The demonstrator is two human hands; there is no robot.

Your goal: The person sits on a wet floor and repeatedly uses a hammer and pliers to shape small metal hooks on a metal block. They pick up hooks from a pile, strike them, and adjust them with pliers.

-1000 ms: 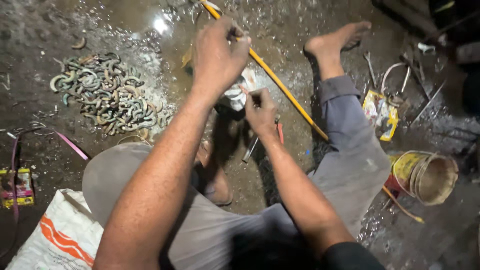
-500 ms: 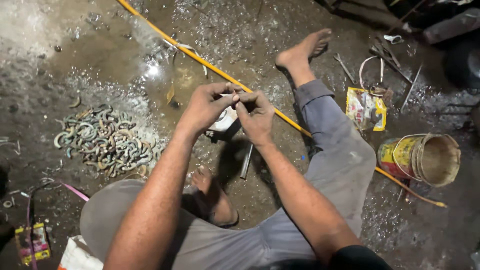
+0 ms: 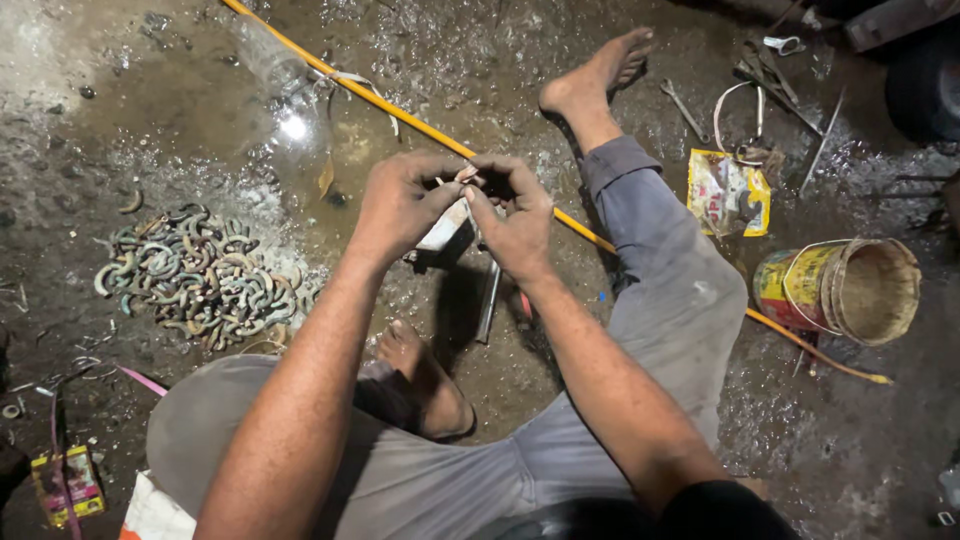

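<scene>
I sit on a wet, dirty floor with one leg stretched out. My left hand (image 3: 402, 203) and my right hand (image 3: 515, 218) meet in front of me, fingertips pinched together on a small metal piece (image 3: 466, 176). The piece is mostly hidden by my fingers. Just under my hands lies a pale flat metal block (image 3: 441, 230), and beside it a grey metal bar (image 3: 488, 303) on the floor. A pile of curved, rusty metal hooks (image 3: 195, 278) lies to the left of my left arm.
A long yellow rod (image 3: 400, 112) runs diagonally across the floor under my leg. A tipped yellow tin bucket (image 3: 848, 290) lies at the right. A yellow packet (image 3: 727, 193), a wrench (image 3: 684, 109) and wire scraps lie at the upper right. A small packet (image 3: 67, 485) lies at lower left.
My left hand came down from higher up and joined my right hand in front of me. The view has shifted. Both hands now pinch the small piece together.
</scene>
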